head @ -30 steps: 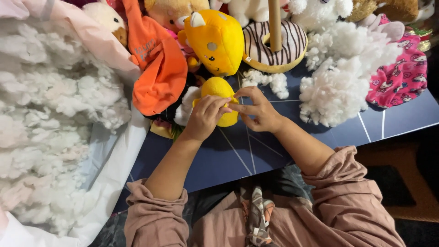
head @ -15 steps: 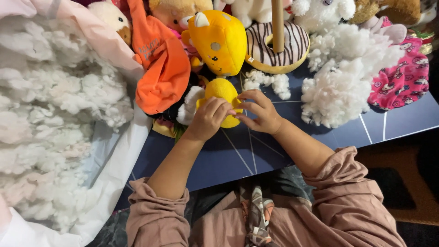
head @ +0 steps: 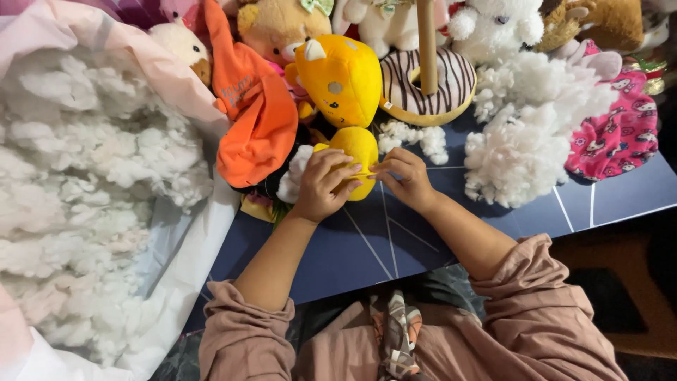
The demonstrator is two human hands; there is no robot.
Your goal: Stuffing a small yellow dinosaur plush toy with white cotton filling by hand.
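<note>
Both hands meet, fingers curled, above the centre.

The left hand [head: 323,185] reaches toward one o'clock, fingers bent in a grasp. The right hand [head: 403,178] reaches toward eleven o'clock, fingertips pinched together, touching the left hand's fingertips. Both sleeves are pushed up at the elbows.

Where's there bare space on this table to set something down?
Free: the blue tabletop between the forearms, and its right part below the loose white stuffing and pink fabric. Crowded: the back row of plush toys and striped donut, plus the stuffing bag on the left.
</note>
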